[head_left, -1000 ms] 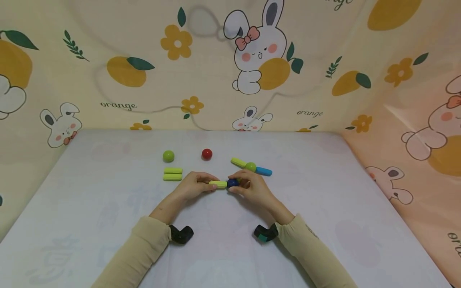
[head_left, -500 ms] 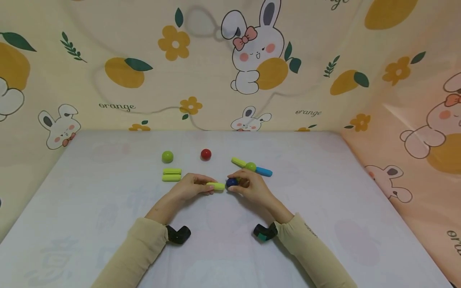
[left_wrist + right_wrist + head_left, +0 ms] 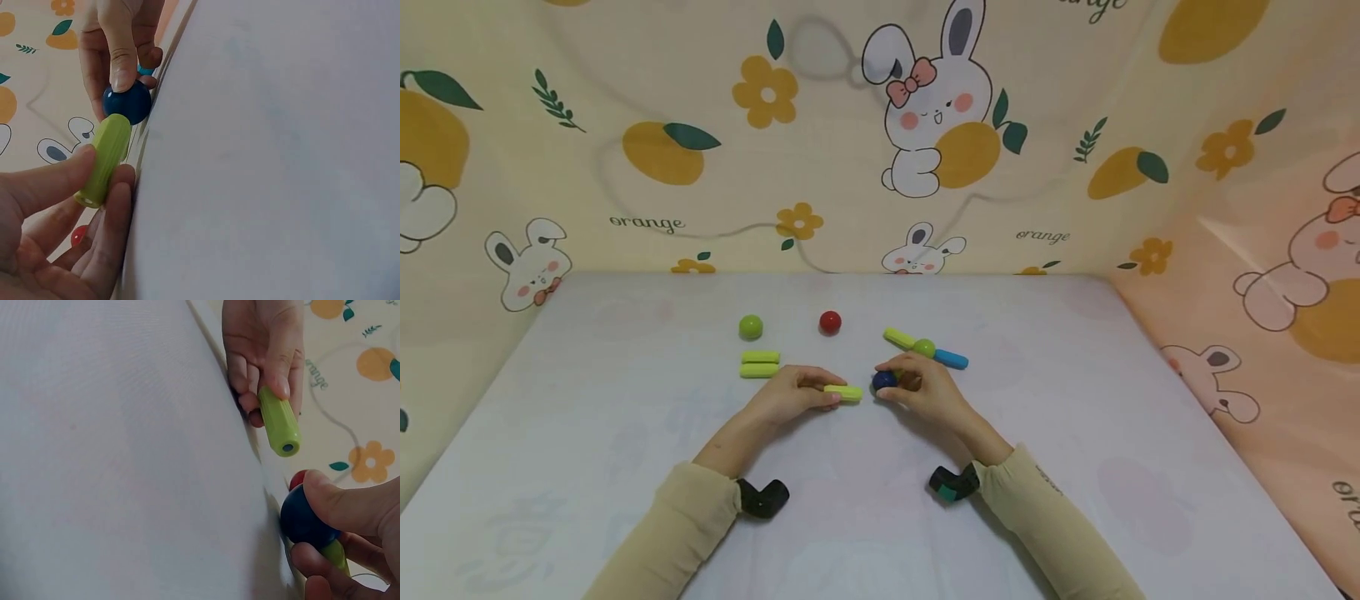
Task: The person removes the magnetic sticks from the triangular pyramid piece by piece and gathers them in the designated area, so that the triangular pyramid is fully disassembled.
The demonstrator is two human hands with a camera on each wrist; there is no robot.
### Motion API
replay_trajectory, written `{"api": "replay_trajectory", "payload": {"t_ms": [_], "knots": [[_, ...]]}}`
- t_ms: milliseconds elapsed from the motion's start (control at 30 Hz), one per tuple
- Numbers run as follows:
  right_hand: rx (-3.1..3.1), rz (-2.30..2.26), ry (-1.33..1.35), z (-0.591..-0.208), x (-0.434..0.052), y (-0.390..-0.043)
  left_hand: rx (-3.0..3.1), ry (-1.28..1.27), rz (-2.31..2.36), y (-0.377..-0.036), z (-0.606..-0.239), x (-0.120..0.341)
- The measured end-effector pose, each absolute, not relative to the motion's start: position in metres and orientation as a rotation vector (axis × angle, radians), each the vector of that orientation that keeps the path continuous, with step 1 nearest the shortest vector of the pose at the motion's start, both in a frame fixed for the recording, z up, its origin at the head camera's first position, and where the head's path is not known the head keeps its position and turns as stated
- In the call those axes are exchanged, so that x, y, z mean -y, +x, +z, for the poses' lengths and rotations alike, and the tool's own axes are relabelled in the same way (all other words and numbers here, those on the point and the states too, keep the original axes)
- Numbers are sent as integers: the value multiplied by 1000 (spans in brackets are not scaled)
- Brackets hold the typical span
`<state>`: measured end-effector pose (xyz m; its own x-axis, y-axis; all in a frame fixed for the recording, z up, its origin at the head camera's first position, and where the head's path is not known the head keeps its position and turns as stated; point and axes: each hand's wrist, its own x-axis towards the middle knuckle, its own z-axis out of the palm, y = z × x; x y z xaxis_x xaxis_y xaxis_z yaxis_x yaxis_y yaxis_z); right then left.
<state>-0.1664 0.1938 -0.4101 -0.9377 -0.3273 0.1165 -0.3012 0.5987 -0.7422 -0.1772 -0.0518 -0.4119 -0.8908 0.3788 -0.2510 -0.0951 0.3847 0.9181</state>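
Note:
My left hand (image 3: 793,390) pinches a yellow-green ribbed stick (image 3: 107,156) between thumb and fingers; a small hole shows in its end in the right wrist view. A dark blue ball (image 3: 306,515) is pinched by my right hand (image 3: 927,390). Behind that ball, partly hidden by the right fingers, a piece of another yellow-green stick (image 3: 335,554) shows. In the head view a small gap separates the held stick's tip from the ball.
Beyond the right hand lies a joined piece: a green ball (image 3: 924,348) between a yellow-green and a blue stick (image 3: 951,359). A loose green ball (image 3: 751,327), a red ball (image 3: 830,322) and two yellow-green sticks (image 3: 760,371) lie on the white table (image 3: 850,517).
The left hand has drawn its stick away from the blue ball, toward the left and nearer the body. The right hand has stayed almost in place with the ball.

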Motion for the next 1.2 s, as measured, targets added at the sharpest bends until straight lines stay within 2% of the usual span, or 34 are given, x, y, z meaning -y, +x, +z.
{"api": "replay_trajectory", "payload": {"t_ms": [333,567,1200], "knots": [[-2769,-1295,-554,-410,-193,-168,-2274,171,1486,-176,-401,69],[-2767,-1296,-541,-410,-193,-167,-2301,264,1476,-176,-396,84],[-2752,-1316,-547,-410,-193,-168,-2348,266,1493,-170,-390,126]]}}
